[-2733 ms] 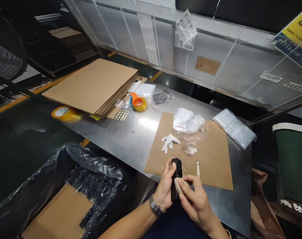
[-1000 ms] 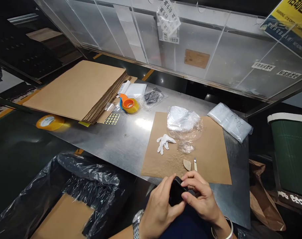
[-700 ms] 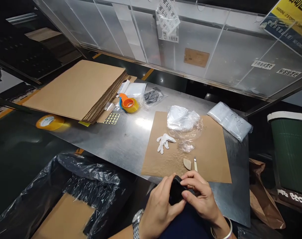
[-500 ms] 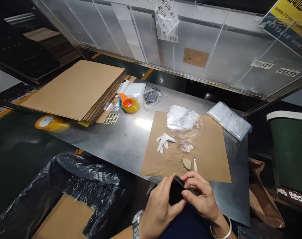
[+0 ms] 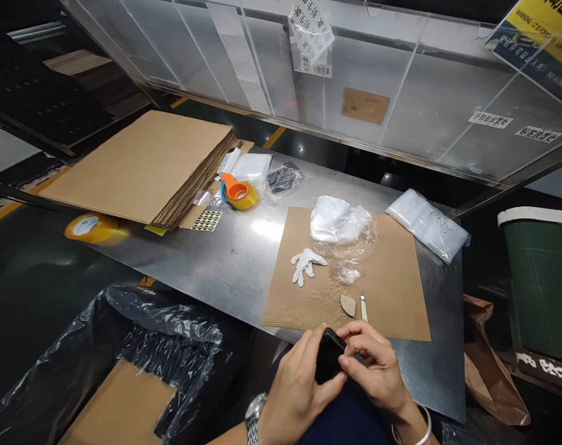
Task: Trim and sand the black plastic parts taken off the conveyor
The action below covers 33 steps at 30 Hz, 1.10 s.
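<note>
A black, flat object with rounded corners (image 5: 326, 358) is in my left hand (image 5: 294, 386), tilted, just in front of the table's near edge. Its exact kind does not show. Fingers and thumb of that hand wrap around its sides. My right hand (image 5: 377, 368) pinches at the object's right edge with thumb and fingertips; whether something small lies between them is hidden. Just beyond the hands, a small craft knife (image 5: 363, 308) and a tan wedge-shaped piece (image 5: 348, 305) lie on a cardboard sheet (image 5: 396, 290). White finger cots (image 5: 304, 264) rest farther left.
Clear plastic bags (image 5: 336, 219) and a wrapped packet (image 5: 428, 224) lie at the back right. A tape dispenser (image 5: 238, 193), round stickers (image 5: 207, 220) and stacked cardboard (image 5: 146, 164) occupy the left of the metal table (image 5: 202, 266). A lined bin (image 5: 170, 315) stands front left.
Almost nothing differs. The hands stay around the black object, with only a very slight shift of the right fingers at its edge.
</note>
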Available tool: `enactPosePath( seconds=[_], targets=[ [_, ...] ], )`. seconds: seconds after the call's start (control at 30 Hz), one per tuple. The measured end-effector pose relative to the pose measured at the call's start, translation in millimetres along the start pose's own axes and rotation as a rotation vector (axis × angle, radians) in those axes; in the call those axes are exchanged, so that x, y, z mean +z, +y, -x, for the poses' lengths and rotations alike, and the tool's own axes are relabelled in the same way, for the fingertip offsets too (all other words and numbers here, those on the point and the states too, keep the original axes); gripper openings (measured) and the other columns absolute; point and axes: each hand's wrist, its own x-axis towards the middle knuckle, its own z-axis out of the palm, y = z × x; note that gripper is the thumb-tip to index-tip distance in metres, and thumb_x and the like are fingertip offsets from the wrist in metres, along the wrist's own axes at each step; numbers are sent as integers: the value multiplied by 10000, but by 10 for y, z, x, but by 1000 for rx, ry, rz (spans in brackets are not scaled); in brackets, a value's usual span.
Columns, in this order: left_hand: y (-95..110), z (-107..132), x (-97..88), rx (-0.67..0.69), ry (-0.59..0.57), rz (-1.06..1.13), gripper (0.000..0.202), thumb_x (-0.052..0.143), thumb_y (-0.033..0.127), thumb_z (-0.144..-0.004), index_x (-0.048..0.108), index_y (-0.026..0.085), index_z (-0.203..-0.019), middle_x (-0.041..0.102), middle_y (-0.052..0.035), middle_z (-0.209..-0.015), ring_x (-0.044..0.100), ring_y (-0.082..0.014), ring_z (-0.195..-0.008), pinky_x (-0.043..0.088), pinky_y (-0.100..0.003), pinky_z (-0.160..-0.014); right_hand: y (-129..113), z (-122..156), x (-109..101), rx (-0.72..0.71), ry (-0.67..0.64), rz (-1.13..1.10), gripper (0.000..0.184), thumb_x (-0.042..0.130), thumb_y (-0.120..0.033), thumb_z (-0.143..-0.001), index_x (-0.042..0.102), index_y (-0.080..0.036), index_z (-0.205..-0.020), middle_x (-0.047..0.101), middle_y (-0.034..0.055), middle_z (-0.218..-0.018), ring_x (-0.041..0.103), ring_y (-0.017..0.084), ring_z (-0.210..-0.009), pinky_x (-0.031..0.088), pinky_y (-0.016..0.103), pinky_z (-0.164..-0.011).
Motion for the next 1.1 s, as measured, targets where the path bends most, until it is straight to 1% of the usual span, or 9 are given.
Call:
enactPosePath(
  seconds=[0.13,0.23,0.37,0.47,0.57,0.67,0.83,0.97,1.1],
  targets=[
    [-2,3,3,-46,0,71,496,593,298,-738,424,130,-1173,613,-135,-1005,603,-226,-930,521,-331,-787,16,-1,-12,-12,-29,-28,186,576,-196,-783,620,-235,-959,557,59,-959,554,159,-849,471,269,-680],
    [-27,-26,-40,-160,-63,262,522,622,313,-714,452,148,-1179,599,-136,-1072,572,-243,-998,483,-374,-857,48,4,-21,39,-14,-69,84,590,-221,-775,608,-203,-855,557,62,-944,551,144,-790,465,249,-636],
    [-90,-107,-121,-362,-305,884,490,608,325,-738,475,173,-1184,576,-120,-1160,554,-226,-1043,428,-383,-919,98,-11,12,152,93,-194,163,598,-286,-773,492,-189,-698,591,60,-893,568,152,-793,471,260,-662],
    [-133,-131,-94,-536,-491,1327,372,547,332,-791,521,144,-1110,653,-110,-983,625,-203,-891,466,-354,-818,224,-46,68,160,121,-222,181,578,-352,-785,486,-199,-752,618,65,-908,586,177,-860,478,300,-727],
    [-171,-135,-10,-751,-531,1602,366,454,415,-831,570,105,-985,665,-97,-774,650,-172,-671,484,-285,-659,564,-96,71,186,221,67,260,416,-433,-861,496,-199,-943,616,76,-954,597,169,-847,483,308,-729],
    [-202,-191,26,-869,-397,1748,525,361,534,-830,616,76,-835,630,-81,-678,619,-135,-592,479,-240,-616,1087,-111,-13,290,403,414,356,259,-401,-909,442,-152,-1086,584,113,-967,574,183,-834,461,343,-731],
    [-197,-350,-38,-913,-30,1877,451,363,482,-849,608,105,-819,622,-49,-749,592,-119,-595,507,-266,-620,1819,74,-122,378,417,738,276,452,-335,-818,529,-115,-965,513,123,-863,476,262,-865,374,415,-778],
    [-151,-385,-91,-931,90,1889,410,386,465,-845,598,116,-818,626,-41,-722,591,-127,-578,518,-276,-587,2051,221,-132,399,352,903,163,385,-194,-828,537,-143,-803,470,78,-760,465,228,-779,370,369,-740],
    [-112,-372,-137,-939,134,1886,448,398,504,-828,611,110,-801,636,-43,-716,592,-125,-574,519,-270,-593,2075,250,-169,404,324,1008,132,404,-180,-815,529,-140,-801,456,67,-769,474,213,-762,375,338,-711]
  ],
)
